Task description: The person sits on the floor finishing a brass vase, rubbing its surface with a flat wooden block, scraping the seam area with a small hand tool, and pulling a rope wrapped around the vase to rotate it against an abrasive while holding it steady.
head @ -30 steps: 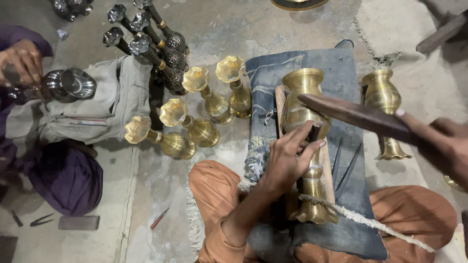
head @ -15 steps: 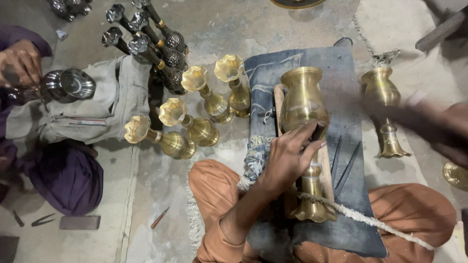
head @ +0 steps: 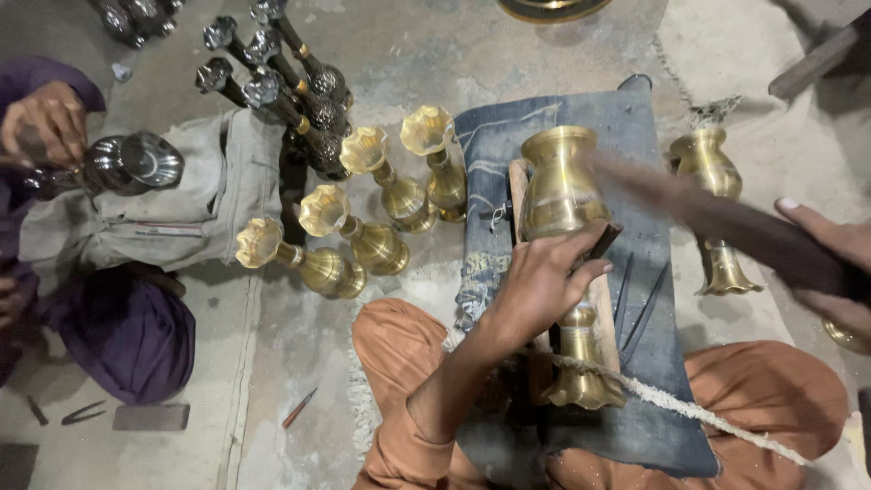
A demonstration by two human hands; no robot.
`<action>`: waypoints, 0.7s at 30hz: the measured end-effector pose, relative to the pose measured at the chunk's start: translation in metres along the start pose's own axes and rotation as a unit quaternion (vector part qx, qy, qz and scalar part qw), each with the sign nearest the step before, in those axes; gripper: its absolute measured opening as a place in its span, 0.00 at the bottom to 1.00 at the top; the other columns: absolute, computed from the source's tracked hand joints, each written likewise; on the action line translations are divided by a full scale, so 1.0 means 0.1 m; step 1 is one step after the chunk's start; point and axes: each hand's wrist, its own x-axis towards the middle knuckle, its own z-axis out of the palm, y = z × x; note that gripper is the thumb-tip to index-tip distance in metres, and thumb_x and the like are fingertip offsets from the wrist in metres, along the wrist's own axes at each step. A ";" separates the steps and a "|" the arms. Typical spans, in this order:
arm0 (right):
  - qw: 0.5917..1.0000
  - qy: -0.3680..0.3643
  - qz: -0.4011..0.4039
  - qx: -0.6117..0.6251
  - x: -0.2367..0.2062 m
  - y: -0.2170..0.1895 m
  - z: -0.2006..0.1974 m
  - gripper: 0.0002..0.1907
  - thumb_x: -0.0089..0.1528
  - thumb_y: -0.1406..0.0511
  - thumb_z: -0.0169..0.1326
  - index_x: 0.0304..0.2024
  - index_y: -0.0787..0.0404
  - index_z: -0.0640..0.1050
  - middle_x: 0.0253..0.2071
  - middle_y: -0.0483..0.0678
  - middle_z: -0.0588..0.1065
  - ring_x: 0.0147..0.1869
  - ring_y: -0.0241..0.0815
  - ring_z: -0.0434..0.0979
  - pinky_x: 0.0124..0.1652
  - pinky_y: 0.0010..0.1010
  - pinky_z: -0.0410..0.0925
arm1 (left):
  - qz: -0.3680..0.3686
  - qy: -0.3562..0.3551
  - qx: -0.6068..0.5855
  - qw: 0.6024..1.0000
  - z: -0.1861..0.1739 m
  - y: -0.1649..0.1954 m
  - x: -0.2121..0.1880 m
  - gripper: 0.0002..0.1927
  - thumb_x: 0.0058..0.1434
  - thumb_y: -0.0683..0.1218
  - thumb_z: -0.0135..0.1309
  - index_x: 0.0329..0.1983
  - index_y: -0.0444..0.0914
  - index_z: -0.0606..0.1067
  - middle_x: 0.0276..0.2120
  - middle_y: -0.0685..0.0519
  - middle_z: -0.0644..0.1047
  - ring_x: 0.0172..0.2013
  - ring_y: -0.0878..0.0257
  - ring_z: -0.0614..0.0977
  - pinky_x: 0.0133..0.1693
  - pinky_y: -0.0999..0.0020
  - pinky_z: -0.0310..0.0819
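Observation:
A brass vase (head: 558,186) lies on a wooden board (head: 517,181) over a denim cloth (head: 653,381) across my lap. My left hand (head: 544,277) rests on the vase's lower body, fingers closed around a small dark tool (head: 606,240) whose tip touches the brass. My right hand (head: 830,259) grips a long dark wooden stick (head: 717,222), blurred with motion, its far end just right of the vase's shoulder. A rough rope (head: 671,404) runs over the vase's flared foot (head: 581,386).
A second brass vase (head: 712,181) lies to the right of the cloth. Several brass vases (head: 363,245) and several dark ones (head: 290,82) lie on the floor to the left. At far left another person's hand (head: 45,118) holds a dark metal vase (head: 136,163).
The stick in my right hand swung away to the right and has come back toward the vase. My left hand stays on the vase with the tool.

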 end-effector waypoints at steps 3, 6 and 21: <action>0.993 -0.038 -0.103 -0.043 -0.10 0.05 -0.05 0.48 0.49 0.70 0.66 0.73 0.58 0.67 0.36 0.51 0.80 0.38 0.42 0.81 0.38 0.33 0.72 | -0.016 -0.013 -0.010 1.000 0.00 0.01 0.01 0.21 0.67 0.50 0.58 0.62 0.39 0.76 0.45 0.42 0.84 0.43 0.49 0.88 0.46 0.53 0.84; 0.996 -0.061 0.023 -0.067 -0.38 0.02 0.01 0.44 0.52 0.69 0.65 0.71 0.55 0.68 0.34 0.50 0.79 0.36 0.40 0.81 0.37 0.31 0.73 | -0.091 -0.045 -0.049 0.994 -0.04 0.05 -0.01 0.21 0.68 0.49 0.57 0.62 0.40 0.74 0.43 0.43 0.83 0.38 0.55 0.88 0.41 0.59 0.84; 0.997 0.052 0.047 0.041 -1.68 -0.98 0.85 0.34 0.51 0.67 0.66 0.60 0.57 0.73 0.35 0.49 0.80 0.37 0.42 0.82 0.40 0.33 0.73 | -0.226 0.171 -0.315 0.906 -0.47 0.16 -1.50 0.20 0.62 0.39 0.60 0.58 0.32 0.74 0.37 0.55 0.78 0.35 0.70 0.81 0.36 0.76 0.79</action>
